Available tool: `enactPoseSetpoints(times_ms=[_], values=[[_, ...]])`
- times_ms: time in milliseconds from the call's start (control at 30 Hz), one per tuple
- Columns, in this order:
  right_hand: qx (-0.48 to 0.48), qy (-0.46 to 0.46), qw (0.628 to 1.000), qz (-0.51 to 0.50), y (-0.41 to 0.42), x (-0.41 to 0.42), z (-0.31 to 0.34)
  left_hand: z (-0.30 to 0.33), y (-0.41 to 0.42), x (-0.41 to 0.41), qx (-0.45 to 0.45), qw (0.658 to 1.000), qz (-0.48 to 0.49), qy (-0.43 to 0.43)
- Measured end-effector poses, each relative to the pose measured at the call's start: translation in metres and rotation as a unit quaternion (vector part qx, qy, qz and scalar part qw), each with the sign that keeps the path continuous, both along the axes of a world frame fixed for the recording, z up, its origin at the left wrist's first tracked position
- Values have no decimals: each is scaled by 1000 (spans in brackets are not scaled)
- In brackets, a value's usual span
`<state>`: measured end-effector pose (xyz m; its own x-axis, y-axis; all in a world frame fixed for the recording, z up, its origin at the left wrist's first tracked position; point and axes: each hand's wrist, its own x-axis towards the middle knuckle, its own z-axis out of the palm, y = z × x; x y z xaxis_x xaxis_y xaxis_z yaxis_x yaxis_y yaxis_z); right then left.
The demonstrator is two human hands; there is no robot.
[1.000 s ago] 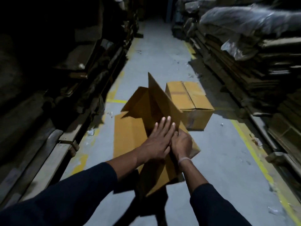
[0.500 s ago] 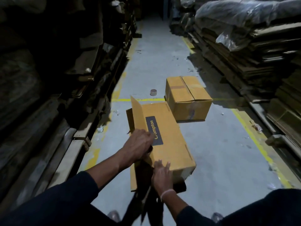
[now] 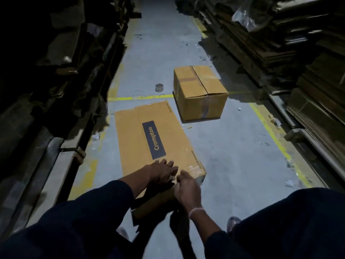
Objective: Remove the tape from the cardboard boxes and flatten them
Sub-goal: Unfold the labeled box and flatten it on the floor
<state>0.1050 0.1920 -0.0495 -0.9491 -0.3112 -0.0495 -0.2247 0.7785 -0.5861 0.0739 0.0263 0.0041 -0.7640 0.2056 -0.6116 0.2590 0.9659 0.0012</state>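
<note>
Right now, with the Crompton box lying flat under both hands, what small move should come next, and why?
Probably press the near end down. The Crompton box lies flat on the floor, the left hand spread on it, the right hand at its near edge, where cardboard looks bunched. The second box stands closed.

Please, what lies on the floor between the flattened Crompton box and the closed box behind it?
In the head view, only bare grey floor and a yellow painted line separate the flattened Crompton box from the closed box.
</note>
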Motion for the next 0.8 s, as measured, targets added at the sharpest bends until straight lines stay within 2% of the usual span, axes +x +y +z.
enactPoseSetpoints(times_ms=[67, 133, 233, 333, 433, 567, 667, 800], values=[[11, 27, 998, -63, 17, -19, -11, -5, 10, -6, -14, 1000, -5, -15], [34, -29, 994, -100, 29, -38, -16, -8, 21, -8, -19, 999, -1, -36], [-34, -122, 987, -97, 36, -54, -18, -13, 31, -9, -10, 997, 23, -72], [-17, -114, 988, -98, 28, -52, -15, -19, 29, -7, -7, 995, 53, -85], [-15, -126, 991, -50, 15, -46, -16, -21, 17, 1, -37, 994, 71, -79], [-67, -143, 987, 5, -7, -33, -28, -24, -4, 11, -84, 993, 67, -50], [-104, -143, 984, -22, -18, -32, -26, -25, -13, 12, -79, 993, 64, -55], [-132, -143, 979, -61, -22, -37, -16, -21, -14, 13, -29, 992, 99, -77]])
